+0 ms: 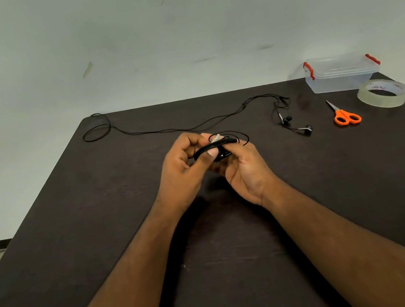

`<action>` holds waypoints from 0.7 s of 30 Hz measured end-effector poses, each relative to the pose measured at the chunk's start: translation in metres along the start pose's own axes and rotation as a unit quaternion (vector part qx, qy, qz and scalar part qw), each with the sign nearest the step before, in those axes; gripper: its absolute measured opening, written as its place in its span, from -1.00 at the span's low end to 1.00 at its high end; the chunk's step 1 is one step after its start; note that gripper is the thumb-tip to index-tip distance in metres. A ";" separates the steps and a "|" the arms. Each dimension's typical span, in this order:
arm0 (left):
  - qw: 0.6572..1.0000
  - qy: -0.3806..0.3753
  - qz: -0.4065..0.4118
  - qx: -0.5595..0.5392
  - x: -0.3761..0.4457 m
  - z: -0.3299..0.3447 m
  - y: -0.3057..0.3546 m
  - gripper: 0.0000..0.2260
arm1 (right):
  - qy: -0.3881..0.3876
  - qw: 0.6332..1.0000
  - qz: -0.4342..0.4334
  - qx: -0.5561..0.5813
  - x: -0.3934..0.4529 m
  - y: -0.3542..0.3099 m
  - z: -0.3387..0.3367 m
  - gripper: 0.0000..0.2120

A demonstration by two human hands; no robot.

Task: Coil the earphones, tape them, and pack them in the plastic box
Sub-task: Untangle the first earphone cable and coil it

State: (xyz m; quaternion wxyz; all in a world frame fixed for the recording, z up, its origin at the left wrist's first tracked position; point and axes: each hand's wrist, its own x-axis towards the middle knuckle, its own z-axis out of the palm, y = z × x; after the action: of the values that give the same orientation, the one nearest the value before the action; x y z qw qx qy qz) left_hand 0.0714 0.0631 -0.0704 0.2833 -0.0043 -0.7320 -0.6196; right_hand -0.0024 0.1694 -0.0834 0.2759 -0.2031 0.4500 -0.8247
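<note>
A coiled bundle of black earphones is held above the middle of the dark table, with a bit of clear tape showing at its top. My left hand pinches the coil from the left, thumb on its front. My right hand grips it from the right and below. A second pair of black earphones lies uncoiled further back, its cable running left to a loose loop. The clear plastic box with red latches stands closed at the far right corner.
A roll of clear tape lies in front of the box near the right edge. Orange-handled scissors lie to its left. A pale wall stands behind the table's far edge. Floor shows past the left edge.
</note>
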 end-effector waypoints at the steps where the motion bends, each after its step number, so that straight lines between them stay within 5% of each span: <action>1: 1.000 0.002 0.002 0.000 0.000 -0.001 -0.001 -0.87 | 0.002 1.000 -0.005 -0.011 0.001 0.000 -0.001 -0.73; 5: 0.999 -0.018 -0.002 0.032 -0.001 -0.005 0.000 -0.74 | -0.003 0.998 0.001 -0.057 0.004 -0.003 -0.009 -0.73; 12: 0.997 -0.053 -0.045 0.033 0.001 -0.011 0.001 -0.92 | -0.054 0.994 0.044 -0.088 0.005 -0.008 -0.017 -0.71; 17: 0.979 -0.159 -0.128 0.014 -0.005 -0.006 0.009 -0.92 | -0.022 0.983 -0.003 -0.182 0.009 -0.007 -0.020 -0.77; 21: 0.988 -0.098 -0.083 0.085 -0.004 0.000 -0.003 -0.85 | -0.005 0.947 -0.066 -0.315 0.010 -0.001 -0.019 -0.79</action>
State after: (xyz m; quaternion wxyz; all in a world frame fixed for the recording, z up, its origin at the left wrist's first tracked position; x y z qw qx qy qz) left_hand 0.0740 0.0635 -0.0748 0.1572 0.0201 -0.8038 -0.5734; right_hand -0.0209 0.1755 -0.0916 0.1453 -0.3135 0.6710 -0.6560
